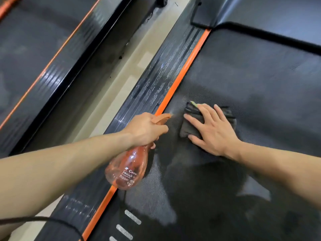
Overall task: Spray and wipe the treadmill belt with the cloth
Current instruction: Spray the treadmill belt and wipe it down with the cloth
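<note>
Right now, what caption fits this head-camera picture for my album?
Left hand sprays a pink bottle while right hand presses a cloth on the belt.

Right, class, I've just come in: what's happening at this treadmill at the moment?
A person is cleaning a treadmill belt. The left hand grips a translucent orange spray bottle, its nozzle aimed across the belt toward the cloth. The right hand lies flat, fingers spread, pressing a folded dark cloth onto the belt just inside the orange side strip. Another treadmill stands to the left across a strip of floor.
</note>
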Motion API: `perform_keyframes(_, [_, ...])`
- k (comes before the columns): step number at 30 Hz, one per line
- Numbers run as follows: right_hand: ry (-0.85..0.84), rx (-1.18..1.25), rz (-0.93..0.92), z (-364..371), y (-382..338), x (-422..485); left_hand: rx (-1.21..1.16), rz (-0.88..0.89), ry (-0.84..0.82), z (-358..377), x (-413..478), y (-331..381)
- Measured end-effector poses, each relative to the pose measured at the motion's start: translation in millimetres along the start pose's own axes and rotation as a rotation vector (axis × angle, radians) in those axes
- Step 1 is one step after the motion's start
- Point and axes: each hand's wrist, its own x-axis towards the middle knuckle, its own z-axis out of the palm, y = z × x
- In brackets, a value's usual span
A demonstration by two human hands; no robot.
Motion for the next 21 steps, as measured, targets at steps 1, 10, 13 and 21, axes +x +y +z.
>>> perform_keyframes(1, [0.028,0.006,0.066,-0.7,4.0,2.7,-0.006,-0.001,0.010,-1.0,1.3,0.0])
perform_keyframes(10, [0.095,0.066,0.372,-1.7,52.0,65.2,-0.064,-0.026,-0.032,-4.8,8.0,-9.0])
perform_keyframes(13, [0.091,0.018,0.308,-5.6,45.9,87.4,-0.079,-0.013,-0.010,-6.6,8.6,-6.4])
perform_keyframes(21, [-0.095,0.027,-0.574,22.9,-61.0,-37.6,-0.237,0.015,-0.006,-17.6,18.7,-16.9])
